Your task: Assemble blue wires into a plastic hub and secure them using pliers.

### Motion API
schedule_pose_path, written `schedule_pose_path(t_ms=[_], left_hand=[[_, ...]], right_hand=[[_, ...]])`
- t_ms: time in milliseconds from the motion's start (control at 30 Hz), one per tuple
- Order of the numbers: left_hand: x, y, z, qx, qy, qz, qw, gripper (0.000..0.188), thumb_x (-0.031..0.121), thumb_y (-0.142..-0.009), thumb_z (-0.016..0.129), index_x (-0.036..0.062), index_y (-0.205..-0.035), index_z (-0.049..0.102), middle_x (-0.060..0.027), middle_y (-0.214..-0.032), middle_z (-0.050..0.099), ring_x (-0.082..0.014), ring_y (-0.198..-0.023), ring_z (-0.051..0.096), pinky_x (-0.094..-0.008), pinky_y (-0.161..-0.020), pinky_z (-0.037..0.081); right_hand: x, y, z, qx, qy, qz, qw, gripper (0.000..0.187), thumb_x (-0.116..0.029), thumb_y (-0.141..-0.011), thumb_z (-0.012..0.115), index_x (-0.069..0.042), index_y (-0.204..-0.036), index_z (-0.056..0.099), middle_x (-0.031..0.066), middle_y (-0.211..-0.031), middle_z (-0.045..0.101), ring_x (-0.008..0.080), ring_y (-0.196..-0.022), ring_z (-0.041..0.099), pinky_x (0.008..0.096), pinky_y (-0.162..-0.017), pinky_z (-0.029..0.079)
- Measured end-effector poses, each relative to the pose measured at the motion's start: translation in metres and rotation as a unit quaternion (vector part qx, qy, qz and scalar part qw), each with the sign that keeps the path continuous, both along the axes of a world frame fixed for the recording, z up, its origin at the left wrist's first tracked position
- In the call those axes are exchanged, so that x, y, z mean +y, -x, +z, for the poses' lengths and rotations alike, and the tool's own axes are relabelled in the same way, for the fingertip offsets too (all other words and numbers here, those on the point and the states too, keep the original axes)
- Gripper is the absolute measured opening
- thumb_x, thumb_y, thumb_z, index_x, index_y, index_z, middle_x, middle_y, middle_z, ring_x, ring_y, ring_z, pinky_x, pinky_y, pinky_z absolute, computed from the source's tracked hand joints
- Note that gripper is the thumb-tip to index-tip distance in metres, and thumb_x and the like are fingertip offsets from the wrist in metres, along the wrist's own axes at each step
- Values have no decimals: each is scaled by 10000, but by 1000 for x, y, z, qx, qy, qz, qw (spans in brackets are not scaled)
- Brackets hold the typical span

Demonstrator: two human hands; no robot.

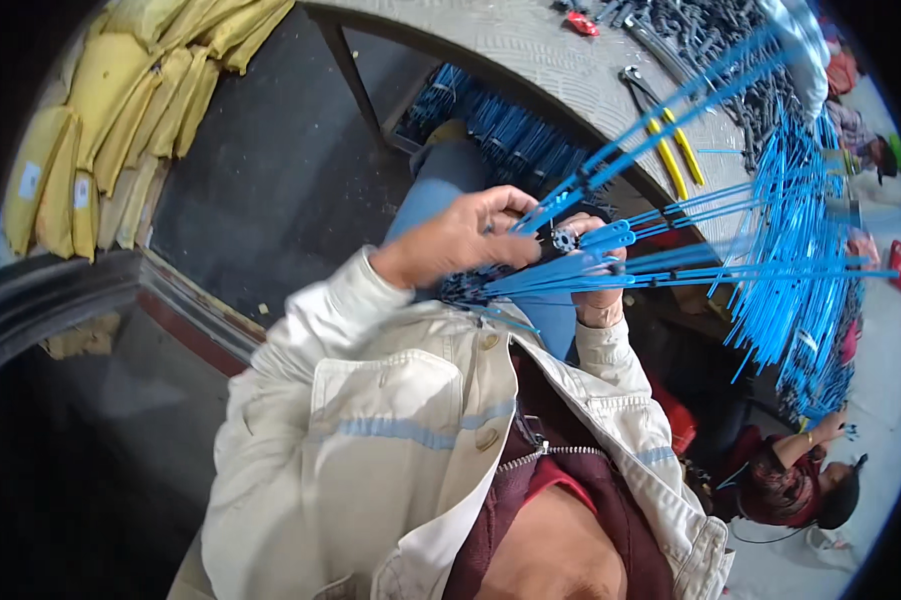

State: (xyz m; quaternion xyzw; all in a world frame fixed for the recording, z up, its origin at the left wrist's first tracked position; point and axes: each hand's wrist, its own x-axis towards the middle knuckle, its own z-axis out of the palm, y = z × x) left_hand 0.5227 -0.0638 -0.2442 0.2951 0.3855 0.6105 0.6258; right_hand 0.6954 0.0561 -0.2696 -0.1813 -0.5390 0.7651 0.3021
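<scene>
My right hand (pixel 600 298) is closed around a small dark round hub (pixel 564 240) above my lap. Long thin blue rods (pixel 660 274) fan out from it to the right and upper right; some end in flat looped tips. My left hand (pixel 462 240) is at the hub's left side, fingers bent, its fingertips against the near rod ends. What lies between those fingertips is hidden and slightly blurred. More blue rods with dark ends (pixel 470 284) lie below my left hand, across my lap.
The worktable (pixel 510 30) holds yellow-handled pliers (pixel 665 140), a red object (pixel 582 24), heaped dark small parts (pixel 710 60) and a large pile of blue rods (pixel 790 280). Bundled rods (pixel 515 130) sit beneath it. Yellow packages (pixel 110 90) are stacked left. A co-worker (pixel 785 475) sits right.
</scene>
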Motion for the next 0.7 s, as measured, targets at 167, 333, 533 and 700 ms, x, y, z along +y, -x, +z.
schedule_pose_path(t_ms=[167,333,533,700], left_hand=[[24,42,-15,-116,51,-267,955,294,282,-810,610,18,-939,603,-50,-838,607,-122,-746,602,-229,-643,487],[51,37,-32,27,-6,-352,935,169,176,-748,653,7,-730,655,-54,-807,597,-131,-661,599,-237,-565,490],[48,30,-24,9,-10,-322,947,172,101,-637,733,-14,-605,608,-63,-777,585,-133,-614,582,-240,-527,489],[41,34,-23,41,-45,-273,960,183,93,-632,739,-1,-582,590,-59,-768,581,-135,-659,578,-251,-570,484]], right_hand=[[-13,9,11,39,-61,-8,997,309,-145,-612,760,30,-820,613,119,-789,604,191,-740,569,291,-666,465],[-12,4,12,23,-70,-12,997,295,-138,-615,752,34,-807,608,130,-778,603,191,-713,566,292,-646,462],[-9,9,15,26,-93,26,995,279,-124,-617,743,40,-797,606,140,-750,604,192,-677,568,281,-611,461],[-9,10,13,26,-103,33,994,259,-91,-615,734,39,-802,609,149,-748,610,192,-681,576,269,-602,462]])
